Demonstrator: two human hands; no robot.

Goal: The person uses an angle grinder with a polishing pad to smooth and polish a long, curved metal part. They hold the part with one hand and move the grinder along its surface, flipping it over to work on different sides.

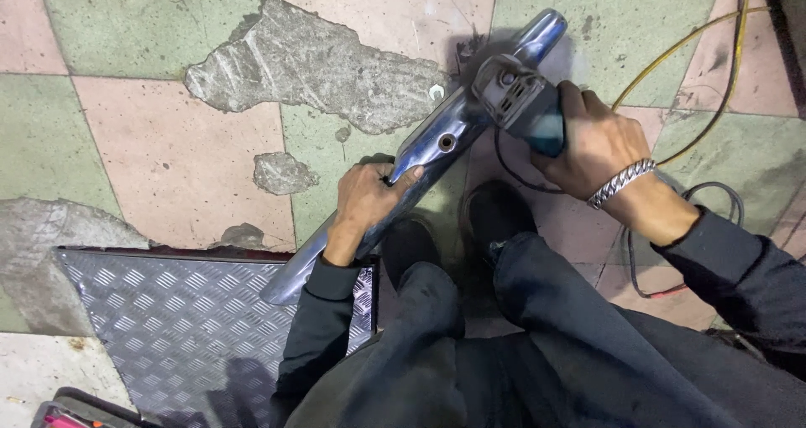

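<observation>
Fingers (pixel 395 179) clamp chrome bar (pixel 437 138); grinder (pixel 520 101) beside cables (pixel 714 193)

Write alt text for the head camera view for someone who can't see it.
Seen from above, a person's left hand steadies a long shiny metal part while the right hand presses an angle grinder against it. They crouch on a cracked tiled floor beside a checker plate.

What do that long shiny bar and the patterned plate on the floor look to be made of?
The long bar looks like polished or chromed metal: mirror-bright, bluish reflections, a drilled hole. The floor plate looks like dull grey metal tread plate, with raised diamond ridges; steel or aluminium, hard to tell.
</observation>
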